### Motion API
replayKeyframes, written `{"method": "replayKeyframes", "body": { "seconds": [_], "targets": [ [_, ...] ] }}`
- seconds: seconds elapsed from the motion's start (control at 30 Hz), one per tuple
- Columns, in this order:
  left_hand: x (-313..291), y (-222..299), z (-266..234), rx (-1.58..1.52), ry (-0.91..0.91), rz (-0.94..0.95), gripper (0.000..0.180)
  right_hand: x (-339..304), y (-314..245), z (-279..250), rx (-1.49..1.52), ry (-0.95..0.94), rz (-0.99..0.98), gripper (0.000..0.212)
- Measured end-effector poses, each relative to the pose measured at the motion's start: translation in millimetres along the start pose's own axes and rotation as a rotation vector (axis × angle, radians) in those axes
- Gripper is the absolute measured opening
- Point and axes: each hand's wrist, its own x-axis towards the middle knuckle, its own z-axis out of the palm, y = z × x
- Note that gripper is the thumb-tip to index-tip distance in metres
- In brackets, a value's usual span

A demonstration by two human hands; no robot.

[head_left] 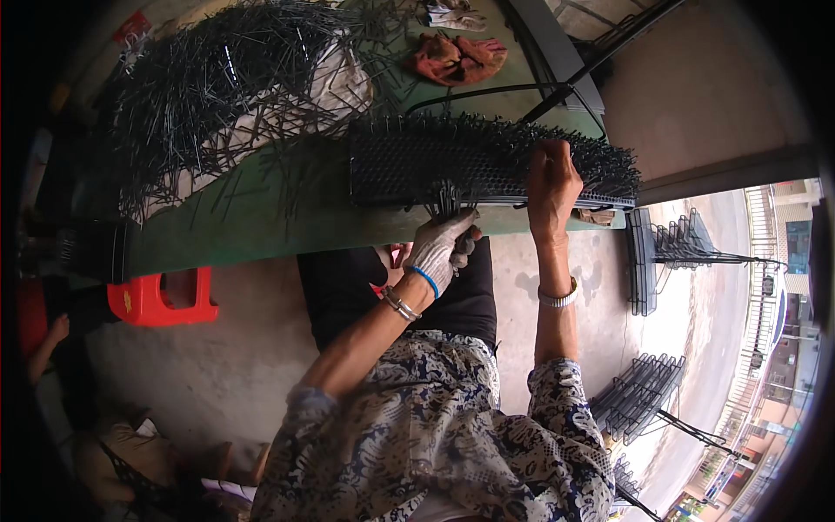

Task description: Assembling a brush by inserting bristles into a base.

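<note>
The left hand [444,246] holds black sticks [446,200] at the near edge of the tray [409,167], probably for easy reach. The right hand [553,187] is above it, but its grip I cannot tell.

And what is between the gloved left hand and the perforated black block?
In the head view, thin black rods, held in the left hand, extend toward the perforated black block.

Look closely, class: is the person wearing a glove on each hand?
No, the left hand wears a pale glove with a blue cuff, while the right hand is bare.
</note>
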Motion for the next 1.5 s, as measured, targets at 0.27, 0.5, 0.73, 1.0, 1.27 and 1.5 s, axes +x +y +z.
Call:
{"method": "replayKeyframes", "body": {
  "seconds": [0.27,0.5,0.73,1.0,1.27,1.5],
  "targets": [
    [-5,2,2,-0.001,0.01,0.019,0.018,2,-1,0,-0.038,-0.032,0.015,0.004],
    [-7,3,3,0.017,0.006,0.004,0.015,4,1,-3,-0.021,-0.064,0.037,0.006],
    [-13,4,7,0.018,0.026,0.011,0.014,-1,0,-3,-0.026,-0.113,0.08,0.008],
    [-14,1,11,0.051,0.011,0.029,0.014,1,10,12,-0.37,-0.328,0.001,0.01],
    [-17,4,6,0.053,-0.009,0.051,0.015,-14,-9,-21,0.252,-0.59,0.367,0.015],
    [-15,1,13,0.045,0.006,0.058,0.015,-23,-14,-35,0.563,-0.553,0.531,0.01]
  ]
}}
